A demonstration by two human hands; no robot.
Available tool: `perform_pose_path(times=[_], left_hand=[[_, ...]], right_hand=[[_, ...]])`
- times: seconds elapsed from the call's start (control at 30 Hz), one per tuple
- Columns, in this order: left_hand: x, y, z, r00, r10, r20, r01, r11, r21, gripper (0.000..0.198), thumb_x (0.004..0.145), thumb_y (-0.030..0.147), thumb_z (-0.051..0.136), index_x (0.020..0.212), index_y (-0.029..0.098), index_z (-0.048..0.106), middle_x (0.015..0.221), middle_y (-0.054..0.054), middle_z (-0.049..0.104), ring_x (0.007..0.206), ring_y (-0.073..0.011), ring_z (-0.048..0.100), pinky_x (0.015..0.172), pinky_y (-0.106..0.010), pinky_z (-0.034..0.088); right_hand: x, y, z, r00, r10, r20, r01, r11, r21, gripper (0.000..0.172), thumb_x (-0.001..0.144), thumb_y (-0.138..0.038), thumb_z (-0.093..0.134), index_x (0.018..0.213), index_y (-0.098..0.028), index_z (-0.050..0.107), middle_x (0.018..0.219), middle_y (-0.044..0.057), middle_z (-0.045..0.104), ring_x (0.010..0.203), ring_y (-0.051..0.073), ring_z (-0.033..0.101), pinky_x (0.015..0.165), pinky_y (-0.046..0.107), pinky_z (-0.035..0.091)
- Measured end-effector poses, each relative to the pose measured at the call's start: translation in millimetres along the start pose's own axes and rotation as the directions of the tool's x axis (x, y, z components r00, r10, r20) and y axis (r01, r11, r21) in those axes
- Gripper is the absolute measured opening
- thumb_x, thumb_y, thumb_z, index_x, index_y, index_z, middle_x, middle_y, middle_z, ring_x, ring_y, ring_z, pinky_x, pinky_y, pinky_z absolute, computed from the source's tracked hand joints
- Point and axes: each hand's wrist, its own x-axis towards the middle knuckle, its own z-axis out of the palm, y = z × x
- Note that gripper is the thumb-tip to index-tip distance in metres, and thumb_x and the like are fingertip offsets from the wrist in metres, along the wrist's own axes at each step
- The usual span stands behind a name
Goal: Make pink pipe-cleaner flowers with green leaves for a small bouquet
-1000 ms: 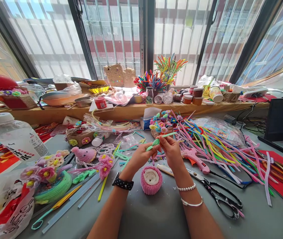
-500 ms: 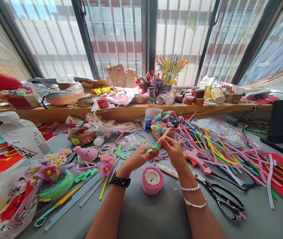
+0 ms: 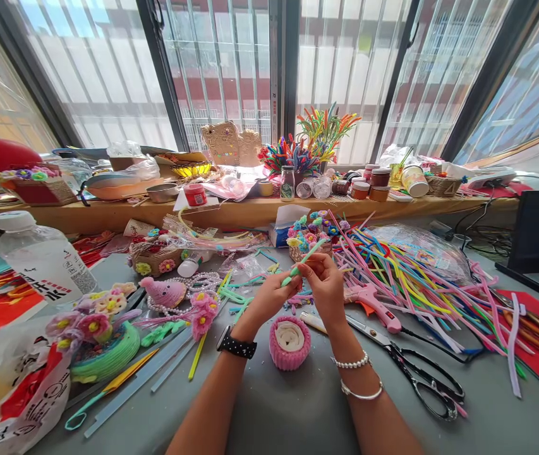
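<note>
A light green pipe cleaner (image 3: 311, 251) slants up and to the right between my hands, above the middle of the table. My left hand (image 3: 272, 298) pinches its lower end. Closed on the same pipe cleaner a little higher is my right hand (image 3: 323, 285), thumb against fingers. Below them stands a small round pot wrapped in pink pipe cleaner (image 3: 289, 343), with white rolled material inside. Behind my hands sits a basket of small colourful flowers (image 3: 308, 234). To the right of my right wrist lie black-handled scissors (image 3: 414, 366).
A pink glue gun (image 3: 377, 308) and a heap of colourful pipe cleaners (image 3: 402, 278) lie to the right. On the left are glue sticks (image 3: 131, 385), a green pot with fuzzy flowers (image 3: 108, 351) and a water bottle (image 3: 42, 262). A utility knife (image 3: 313, 321) lies behind the pink pot.
My right hand has shifted slightly left and turned, its fingers now closer to my left hand. The pipe cleaner leans more to the right, and the wider green part at the fingers looks narrower.
</note>
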Motion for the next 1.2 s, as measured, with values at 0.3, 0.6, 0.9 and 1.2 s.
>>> perform_pose_path(times=[0.3, 0.6, 0.9, 1.2], left_hand=[[0.8, -4.7, -0.8, 1.000, -0.015, 0.013, 0.015, 0.998, 0.060, 0.028, 0.077, 0.037, 0.037, 0.058, 0.016, 0.038, 0.054, 0.005, 0.034, 0.050, -0.0074, 0.029, 0.046, -0.020, 0.024], [0.8, -8.3, -3.5, 0.999, -0.035, 0.012, 0.035, 0.999, 0.040, 0.029, 0.076, 0.039, 0.038, 0.058, 0.016, 0.036, 0.054, 0.005, 0.032, 0.051, -0.0072, 0.027, 0.045, -0.020, 0.023], [-0.5, -4.9, -6.6, 0.999, -0.037, 0.021, 0.034, 0.994, 0.100, 0.031, 0.077, 0.040, 0.037, 0.056, 0.017, 0.036, 0.051, 0.006, 0.033, 0.048, -0.0072, 0.029, 0.046, -0.021, 0.024], [-9.1, 11.2, -22.3, 0.998, -0.058, -0.036, 0.064, 0.975, 0.214, 0.034, 0.073, 0.042, 0.042, 0.052, 0.015, 0.046, 0.052, 0.004, 0.042, 0.052, -0.0090, 0.038, 0.052, -0.020, 0.030]], right_hand=[[1.8, -4.4, -6.9, 0.968, -0.200, 0.153, 0.239, 0.923, -0.303, 0.014, 0.075, -0.024, 0.053, 0.080, -0.019, 0.065, 0.074, 0.003, 0.063, 0.072, 0.015, 0.057, 0.067, 0.026, 0.045], [-4.4, -3.1, 1.6, 0.952, -0.302, 0.055, 0.292, 0.834, -0.468, 0.018, 0.077, -0.022, 0.050, 0.093, -0.016, 0.055, 0.072, 0.004, 0.061, 0.067, 0.015, 0.057, 0.067, 0.029, 0.046], [-4.1, -5.5, -0.9, 0.939, -0.303, 0.160, 0.343, 0.813, -0.470, 0.014, 0.078, -0.021, 0.048, 0.083, -0.019, 0.061, 0.078, 0.004, 0.064, 0.072, 0.015, 0.058, 0.068, 0.028, 0.045], [-0.4, -6.4, -8.3, 0.968, -0.252, 0.021, 0.236, 0.873, -0.426, 0.018, 0.077, -0.026, 0.049, 0.083, -0.016, 0.062, 0.078, 0.005, 0.064, 0.072, 0.016, 0.058, 0.066, 0.027, 0.045]])
